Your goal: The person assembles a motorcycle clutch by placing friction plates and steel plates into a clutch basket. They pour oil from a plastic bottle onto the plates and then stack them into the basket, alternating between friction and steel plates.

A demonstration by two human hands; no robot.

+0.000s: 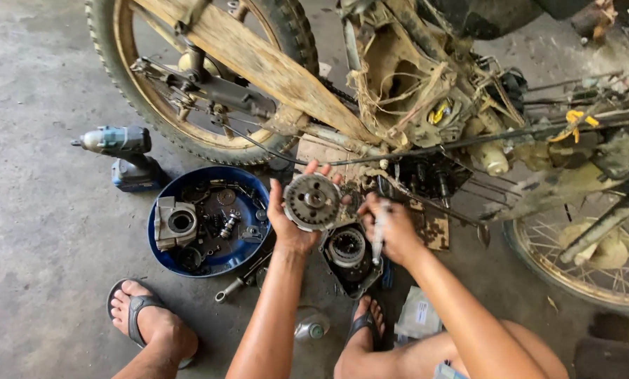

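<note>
My left hand [290, 223] holds up a round, toothed metal clutch part [312, 202] by its edge, face toward me. My right hand [393, 228] grips a slim pale tool [379, 231] pointing down. Just below both hands lies an engine cover [349, 256] with a round metal assembly inside it, on the concrete floor. A mud-caked motorcycle [398, 84] stands right behind my hands, its engine area [426, 175] opened.
A blue round tray [248, 256] with several engine parts and bolts sits to the left. A cordless impact driver [125, 156] lies farther left. A wrench [233, 286], a small bottle [311, 324] and a plastic packet [418, 314] lie near my sandalled feet. A spoked wheel [581, 267] stands right.
</note>
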